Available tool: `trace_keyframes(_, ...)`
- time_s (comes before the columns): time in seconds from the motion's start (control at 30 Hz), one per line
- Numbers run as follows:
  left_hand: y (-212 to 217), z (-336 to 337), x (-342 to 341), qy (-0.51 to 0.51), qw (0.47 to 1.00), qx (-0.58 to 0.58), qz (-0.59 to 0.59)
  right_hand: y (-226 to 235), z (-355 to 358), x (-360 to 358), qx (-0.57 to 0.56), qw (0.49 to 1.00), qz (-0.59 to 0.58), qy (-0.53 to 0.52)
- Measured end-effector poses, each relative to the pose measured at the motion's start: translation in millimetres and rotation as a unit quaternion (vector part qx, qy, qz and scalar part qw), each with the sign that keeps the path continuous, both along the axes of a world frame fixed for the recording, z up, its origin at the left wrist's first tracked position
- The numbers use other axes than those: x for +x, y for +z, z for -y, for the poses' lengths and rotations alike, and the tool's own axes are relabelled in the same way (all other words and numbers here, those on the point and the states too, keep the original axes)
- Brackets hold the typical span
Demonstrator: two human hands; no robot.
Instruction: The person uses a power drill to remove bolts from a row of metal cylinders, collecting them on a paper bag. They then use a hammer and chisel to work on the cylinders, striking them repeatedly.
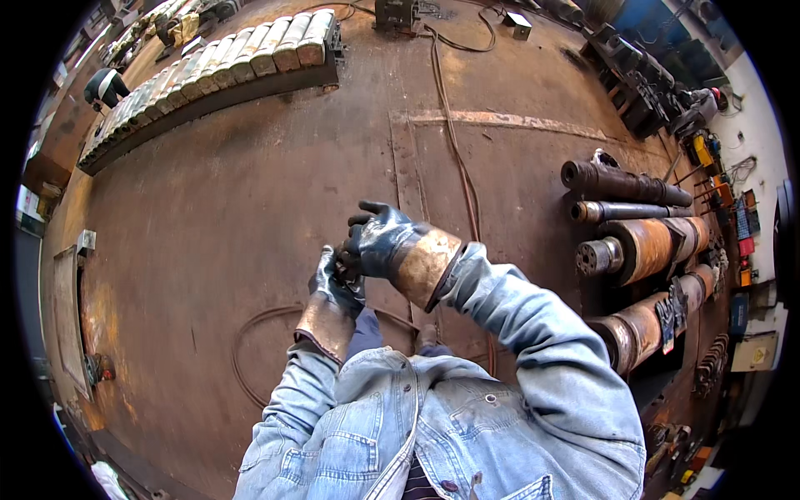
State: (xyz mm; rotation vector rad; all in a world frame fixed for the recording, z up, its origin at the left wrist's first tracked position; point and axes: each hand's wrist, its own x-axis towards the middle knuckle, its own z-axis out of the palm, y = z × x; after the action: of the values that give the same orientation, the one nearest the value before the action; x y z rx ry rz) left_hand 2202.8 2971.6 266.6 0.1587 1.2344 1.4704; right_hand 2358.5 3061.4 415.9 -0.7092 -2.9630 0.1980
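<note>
Both of my hands wear dark, shiny coated work gloves with stained tan cuffs, and they meet in front of my body above the floor. My left hand has its thumb up and its fingers curled round a small dark thing that I cannot make out. Just above it and to the right, my right hand bends over the same spot, touching the left one, with some fingertips pointing left. Its palm side is hidden. Under my hands, a cable lies in a loop on the brown floor.
Long cables run up the floor's middle. Heavy steel cylinders lie at right, with a dark glove-like item on one. A long rack of rounded blocks stands far left, where another person bends over. Machinery stands far right.
</note>
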Motion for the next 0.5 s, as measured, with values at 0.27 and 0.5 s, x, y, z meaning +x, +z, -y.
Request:
trace_keyframes(0.27, 83.8, -202.7, -49.7, -0.029, 0.963, -0.098, 0.248, 20.0, -150.0, -26.2, -0.045, 0.974, -0.164, -0.150)
trace_keyframes(0.5, 132.7, -324.1, -51.5, -0.295, 0.908, 0.097, 0.281, 78.8, -248.8, -14.1, 0.001, 0.959, -0.157, -0.236)
